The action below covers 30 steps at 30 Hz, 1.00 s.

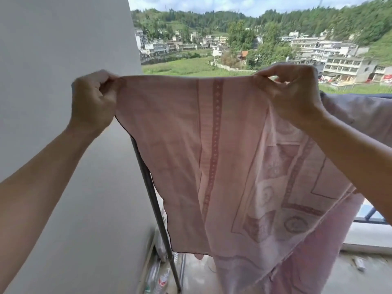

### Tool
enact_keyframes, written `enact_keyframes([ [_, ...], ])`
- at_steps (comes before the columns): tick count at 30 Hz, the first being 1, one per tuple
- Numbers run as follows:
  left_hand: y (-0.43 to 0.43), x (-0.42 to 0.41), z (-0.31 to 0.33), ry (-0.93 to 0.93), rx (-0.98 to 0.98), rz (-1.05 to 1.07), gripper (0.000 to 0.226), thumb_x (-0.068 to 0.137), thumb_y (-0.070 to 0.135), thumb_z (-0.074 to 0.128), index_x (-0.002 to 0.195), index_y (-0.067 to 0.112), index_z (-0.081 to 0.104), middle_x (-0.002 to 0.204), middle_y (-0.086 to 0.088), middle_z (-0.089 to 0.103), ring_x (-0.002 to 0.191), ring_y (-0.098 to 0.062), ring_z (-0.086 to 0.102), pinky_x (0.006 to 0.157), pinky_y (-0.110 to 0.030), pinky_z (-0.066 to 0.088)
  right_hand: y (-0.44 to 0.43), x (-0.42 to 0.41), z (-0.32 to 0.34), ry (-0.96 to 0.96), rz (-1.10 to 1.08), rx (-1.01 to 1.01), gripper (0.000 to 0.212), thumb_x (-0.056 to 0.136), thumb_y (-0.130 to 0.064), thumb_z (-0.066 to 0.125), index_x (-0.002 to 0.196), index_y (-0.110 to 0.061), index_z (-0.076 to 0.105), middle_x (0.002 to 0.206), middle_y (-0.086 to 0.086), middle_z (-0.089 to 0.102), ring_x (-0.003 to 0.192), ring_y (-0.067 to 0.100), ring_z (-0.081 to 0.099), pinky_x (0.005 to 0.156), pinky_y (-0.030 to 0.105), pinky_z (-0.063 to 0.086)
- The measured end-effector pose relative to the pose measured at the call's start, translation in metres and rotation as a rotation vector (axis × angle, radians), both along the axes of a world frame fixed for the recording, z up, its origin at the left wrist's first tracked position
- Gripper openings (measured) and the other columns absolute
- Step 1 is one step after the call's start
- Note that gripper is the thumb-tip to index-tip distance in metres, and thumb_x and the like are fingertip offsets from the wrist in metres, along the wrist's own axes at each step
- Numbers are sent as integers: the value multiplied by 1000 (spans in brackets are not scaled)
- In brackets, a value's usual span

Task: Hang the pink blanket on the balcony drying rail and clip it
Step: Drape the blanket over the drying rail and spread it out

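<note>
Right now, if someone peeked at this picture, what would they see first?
A big pink blanket stretched across the middle, pinched at its top corners by the left hand and the right hand. Behind it, above the top edge, sit a sunny town and green hills. A grey pole slants down below the left hand.

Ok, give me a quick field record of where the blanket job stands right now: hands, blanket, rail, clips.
left hand: pinching blanket's top edge, left end
right hand: pinching top edge, right end
pink blanket: held up, spread, hanging down
metal pole: slanted, behind blanket's left edge
rail contact: cannot tell
clips: none visible
</note>
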<state>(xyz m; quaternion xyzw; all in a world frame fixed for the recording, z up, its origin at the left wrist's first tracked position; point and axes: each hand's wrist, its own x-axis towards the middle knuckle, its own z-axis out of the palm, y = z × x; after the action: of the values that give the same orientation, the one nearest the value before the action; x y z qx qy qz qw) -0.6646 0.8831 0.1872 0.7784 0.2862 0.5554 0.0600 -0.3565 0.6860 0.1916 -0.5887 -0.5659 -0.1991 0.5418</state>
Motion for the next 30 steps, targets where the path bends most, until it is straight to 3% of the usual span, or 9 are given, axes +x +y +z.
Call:
enact_keyframes([
  [2, -18, -16, -7, -80, 7, -2, 19, 94, 17, 49, 95, 10, 67, 75, 13, 59, 67, -1, 52, 63, -21, 41, -9, -14, -1, 35, 135, 91, 8, 86, -19, 71, 94, -19, 74, 78, -23, 68, 77, -7, 62, 69, 11, 48],
  [4, -34, -31, -31, -17, 37, 35, 17, 95, 16, 48, 93, 13, 65, 70, 7, 58, 63, 1, 49, 60, -23, 40, -21, -25, -14, 7, 227, 69, 4, 86, -12, 70, 88, -14, 74, 82, -8, 70, 78, -3, 63, 67, 17, 50],
  [6, -42, -48, -69, 138, 56, 103, 19, 93, 14, 48, 91, 15, 67, 64, -3, 60, 61, -4, 53, 61, -27, 45, -31, -31, -41, -137, 268, -21, 6, 85, -11, 71, 81, -10, 76, 83, 0, 72, 78, 10, 68, 67, 32, 56],
  [9, -44, -57, -119, 513, -14, 231, 29, 83, 17, 45, 93, 9, 71, 79, -15, 70, 71, -37, 64, 65, -43, 53, -39, -26, -80, -440, 225, -291, 10, 88, -23, 69, 85, -18, 77, 87, -7, 74, 83, 14, 68, 67, 36, 56],
  [12, -61, -34, -126, 820, -76, 322, 29, 76, 25, 42, 77, 13, 68, 71, -5, 67, 70, -35, 63, 67, -42, 49, -52, 7, -88, -405, 117, -386, 12, 89, -28, 66, 95, -26, 76, 96, -12, 73, 95, 14, 66, 71, 40, 56],
  [15, -92, 15, -107, 733, 22, 359, 23, 70, 27, 48, 72, 13, 66, 73, -1, 64, 71, -28, 59, 68, -39, 47, -80, 62, -71, -273, -91, -270, 18, 90, -23, 64, 104, -25, 75, 103, -7, 73, 100, 18, 65, 80, 42, 54],
  [19, -148, 118, -70, 440, 152, 132, 12, 77, 19, 58, 80, 11, 65, 83, -3, 62, 81, -26, 58, 73, -42, 50, -132, 141, -46, -149, -344, -222, 32, 88, -5, 53, 109, -20, 71, 108, 4, 71, 102, 27, 62, 80, 37, 50],
  [24, -196, 246, -47, 474, 150, -27, 28, 90, 31, 61, 111, 15, 65, 114, -2, 58, 107, -23, 52, 94, -41, 42, -186, 239, -24, -50, -587, -507, 42, 89, -11, 55, 130, -22, 59, 135, 9, 59, 120, 34, 55, 97, 45, 47],
  [30, -232, 350, -49, 579, 126, -198, 42, 94, 42, 54, 130, 20, 55, 123, -2, 56, 117, -23, 50, 103, -39, 34, -208, 294, -25, 105, -405, -781, 29, 95, -19, 56, 123, -25, 65, 132, 4, 62, 113, 27, 58, 99, 49, 47],
])
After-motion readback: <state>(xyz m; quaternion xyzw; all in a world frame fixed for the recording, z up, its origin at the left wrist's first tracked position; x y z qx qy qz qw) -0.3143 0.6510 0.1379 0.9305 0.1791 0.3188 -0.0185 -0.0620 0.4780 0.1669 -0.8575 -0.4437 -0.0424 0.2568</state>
